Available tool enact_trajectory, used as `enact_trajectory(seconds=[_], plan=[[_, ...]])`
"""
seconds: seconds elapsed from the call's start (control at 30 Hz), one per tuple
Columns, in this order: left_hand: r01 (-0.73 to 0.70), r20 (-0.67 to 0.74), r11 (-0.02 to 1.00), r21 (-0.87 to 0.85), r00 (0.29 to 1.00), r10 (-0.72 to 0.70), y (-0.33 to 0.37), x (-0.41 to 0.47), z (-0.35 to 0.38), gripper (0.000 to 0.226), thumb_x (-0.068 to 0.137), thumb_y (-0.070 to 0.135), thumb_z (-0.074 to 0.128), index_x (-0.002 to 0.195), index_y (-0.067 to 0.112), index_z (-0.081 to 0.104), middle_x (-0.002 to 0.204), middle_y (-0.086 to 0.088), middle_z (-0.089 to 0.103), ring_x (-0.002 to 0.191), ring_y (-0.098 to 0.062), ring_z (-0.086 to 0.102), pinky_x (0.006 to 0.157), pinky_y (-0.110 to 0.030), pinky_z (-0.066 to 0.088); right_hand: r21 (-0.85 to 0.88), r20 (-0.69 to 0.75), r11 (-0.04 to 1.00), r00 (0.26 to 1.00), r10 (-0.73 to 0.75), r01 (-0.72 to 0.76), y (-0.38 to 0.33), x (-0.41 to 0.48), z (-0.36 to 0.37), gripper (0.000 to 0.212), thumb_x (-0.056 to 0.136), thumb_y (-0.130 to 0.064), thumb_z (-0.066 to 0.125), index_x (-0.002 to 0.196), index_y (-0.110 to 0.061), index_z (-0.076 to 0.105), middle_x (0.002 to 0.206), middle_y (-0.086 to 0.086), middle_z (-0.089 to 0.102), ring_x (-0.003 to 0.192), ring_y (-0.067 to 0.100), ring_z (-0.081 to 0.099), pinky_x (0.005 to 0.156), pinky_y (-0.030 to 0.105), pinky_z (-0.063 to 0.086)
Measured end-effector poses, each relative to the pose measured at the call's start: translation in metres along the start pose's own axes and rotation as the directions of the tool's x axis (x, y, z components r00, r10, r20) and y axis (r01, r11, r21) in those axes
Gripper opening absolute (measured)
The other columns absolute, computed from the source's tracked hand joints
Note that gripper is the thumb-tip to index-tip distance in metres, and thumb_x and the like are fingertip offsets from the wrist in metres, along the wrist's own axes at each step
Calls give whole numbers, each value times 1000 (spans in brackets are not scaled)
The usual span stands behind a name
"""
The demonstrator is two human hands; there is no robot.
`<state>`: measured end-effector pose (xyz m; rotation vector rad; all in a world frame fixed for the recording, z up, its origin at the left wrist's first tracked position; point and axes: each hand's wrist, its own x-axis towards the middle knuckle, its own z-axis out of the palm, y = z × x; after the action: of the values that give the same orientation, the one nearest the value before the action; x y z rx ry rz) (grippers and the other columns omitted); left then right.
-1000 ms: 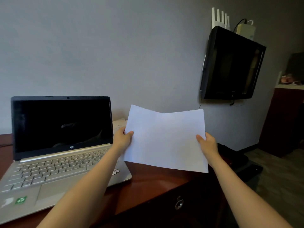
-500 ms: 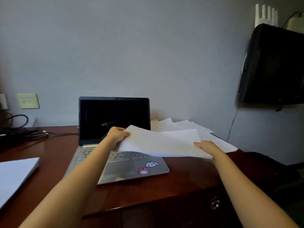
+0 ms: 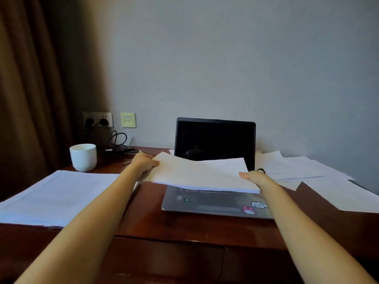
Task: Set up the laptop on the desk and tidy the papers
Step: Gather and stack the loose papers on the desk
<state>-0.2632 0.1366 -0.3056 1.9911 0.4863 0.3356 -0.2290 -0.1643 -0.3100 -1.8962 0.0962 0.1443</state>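
Papers (image 3: pixel 201 173), pinched at opposite edges by left hand (image 3: pixel 143 162) and right hand (image 3: pixel 256 178), look mid-carry; next, lower them onto the stack (image 3: pixel 55 193) left of the left hand.

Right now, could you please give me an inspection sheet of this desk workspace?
Surface: glossy wooden desk.
Job's things: open laptop, screen dark; sheaf of papers held above its keyboard; neat stack at left; loose sheets scattered at right.
Clutter: white cup, back left.
Grippers: left hand and right hand each grip a side of the sheaf.
Cables: black cables coiled below the wall sockets.
Surroundings: brown curtain left; grey wall behind.
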Motion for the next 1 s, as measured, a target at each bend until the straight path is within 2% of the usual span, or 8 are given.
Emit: enact_trajectory(seconds=[0.1, 0.23, 0.3, 0.4, 0.67, 0.83, 0.93, 1.0], plan=[[26, -76, 998, 64, 997, -21, -18, 2, -35, 42, 87, 13, 65, 127, 3, 57, 119, -15, 63, 109, -30, 58, 98, -35, 45, -14, 44, 998, 997, -60, 61, -12, 1, 37, 59, 98, -18, 47, 146, 3, 20, 155, 16, 17, 143, 30, 20, 110, 42, 23], [38, -159, 985, 166, 987, -11, -39, 2, -79, 31, 91, 16, 60, 120, 3, 60, 87, -11, 63, 101, -27, 56, 88, -29, 40, 3, 78, 996, 993, -91, 91, -24, 4, 91, 57, 97, -16, 49, 144, 5, 25, 153, 16, 24, 140, 31, 27, 107, 40, 28], [70, -216, 971, 230, 976, -19, -46, -1, -101, 20, 93, 18, 58, 108, 6, 64, 105, -17, 61, 113, -33, 53, 90, -31, 40, 9, 105, 997, 992, -76, 76, -32, 7, 117, 49, 95, -12, 52, 136, 11, 37, 143, 17, 40, 128, 32, 43, 98, 39, 35], [132, -299, 951, 279, 953, -44, -62, -3, -133, 42, 91, 22, 60, 129, 8, 54, 125, -19, 56, 117, -35, 52, 100, -37, 43, 65, 162, 997, 985, -52, 42, -38, 10, 152, 42, 92, -6, 57, 126, 15, 46, 131, 24, 52, 102, 30, 54, 83, 38, 42], [218, -418, 867, 447, 908, -13, -99, -9, -193, 37, 92, 15, 54, 128, 14, 55, 125, -13, 58, 115, -33, 54, 94, -39, 45, 169, 246, 985, 969, -12, -31, -50, -16, 236, 41, 91, -2, 56, 127, 14, 44, 127, 24, 54, 116, 37, 55, 102, 47, 43], [303, -461, 813, 498, 886, -48, -121, -13, -211, 35, 91, 12, 53, 125, 10, 55, 126, -13, 56, 113, -33, 55, 89, -37, 45, 223, 291, 972, 957, 9, -77, -47, -33, 269, 38, 92, 1, 52, 127, 13, 43, 107, 21, 53, 110, 35, 57, 78, 35, 41], [321, -455, 813, 485, 887, -78, -135, -15, -216, 38, 88, 21, 59, 124, 9, 55, 124, -11, 57, 112, -33, 54, 92, -40, 45, 194, 295, 980, 955, -22, -37, -43, -40, 284, 36, 94, -1, 49, 128, 12, 45, 127, 28, 53, 119, 38, 53, 81, 34, 42], [332, -454, 807, 488, 886, -89, -141, -14, -217, 40, 87, 25, 61, 122, 8, 55, 123, -11, 58, 112, -32, 55, 91, -39, 45, 197, 297, 980, 954, -42, -18, -39, -41, 292, 35, 94, -1, 48, 127, 13, 47, 131, 28, 51, 109, 34, 56, 73, 31, 40]])
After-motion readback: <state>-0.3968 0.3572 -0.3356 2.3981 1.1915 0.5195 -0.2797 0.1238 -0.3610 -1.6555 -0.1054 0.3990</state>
